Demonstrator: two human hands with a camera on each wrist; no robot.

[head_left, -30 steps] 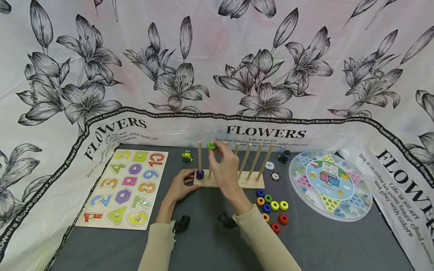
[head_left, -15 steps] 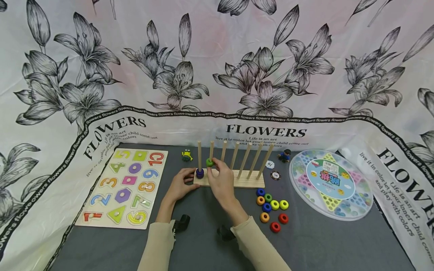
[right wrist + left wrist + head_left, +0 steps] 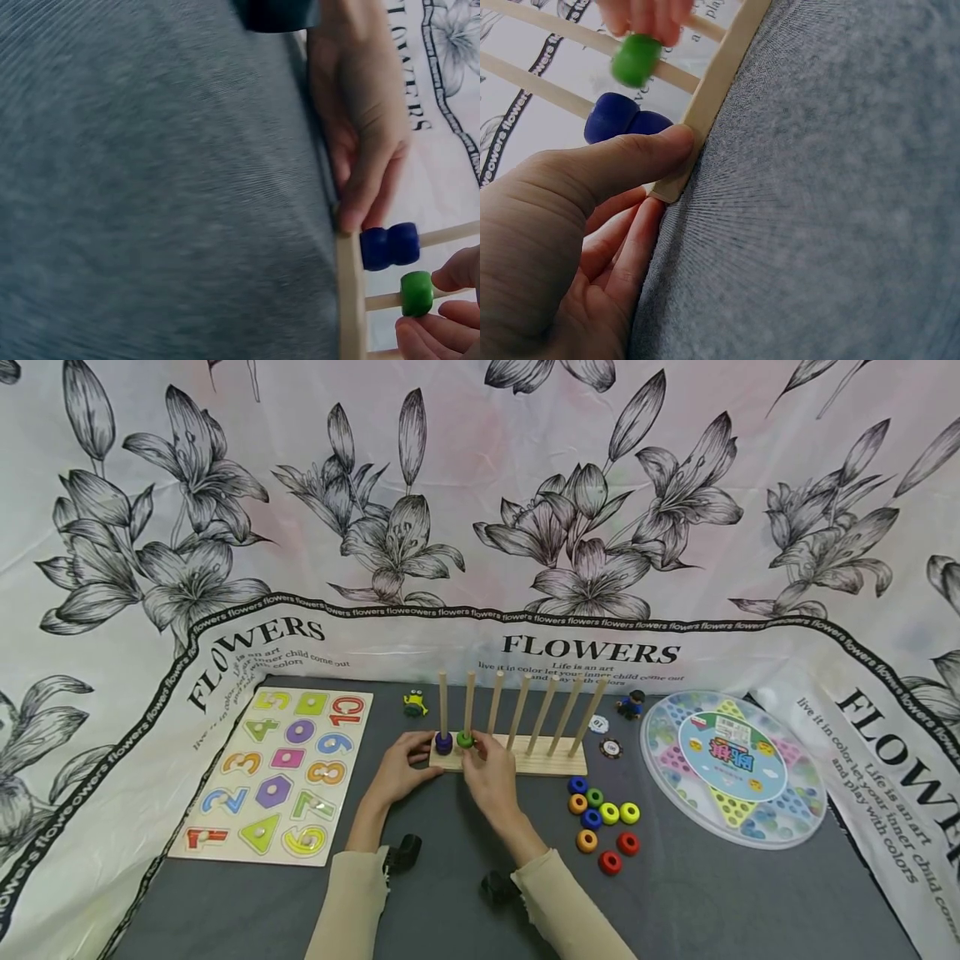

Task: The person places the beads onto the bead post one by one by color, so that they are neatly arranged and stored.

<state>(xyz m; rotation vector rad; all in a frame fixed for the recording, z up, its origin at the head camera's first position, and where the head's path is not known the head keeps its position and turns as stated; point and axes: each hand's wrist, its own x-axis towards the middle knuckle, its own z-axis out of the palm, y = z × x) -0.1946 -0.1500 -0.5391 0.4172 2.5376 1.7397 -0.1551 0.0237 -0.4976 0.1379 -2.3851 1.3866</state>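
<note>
A wooden peg board (image 3: 551, 758) with a row of upright pegs stands in the middle of the table. My left hand (image 3: 403, 772) grips its left end, thumb on the front edge and fingers beyond the corner in the left wrist view. Two dark blue rings (image 3: 390, 246) are stacked on the leftmost peg. On the peg beside it sits a green ring (image 3: 416, 293), a little above the base, with bare peg showing below. The thumb and fingertips of my right hand (image 3: 492, 781) pinch this ring from the side.
Loose rings lie right of the board: red (image 3: 610, 862), yellow (image 3: 629, 812), orange (image 3: 587, 841), blue (image 3: 577, 785) and green (image 3: 595, 797). A number puzzle board (image 3: 255, 762) lies left, a round game board (image 3: 663, 768) right. Behind stand a yellow-green toy (image 3: 413, 703) and a small figure (image 3: 631, 704).
My right hand has brought the green ring down from the top of the second peg to near its base. The left hand has stayed on the board's end.
</note>
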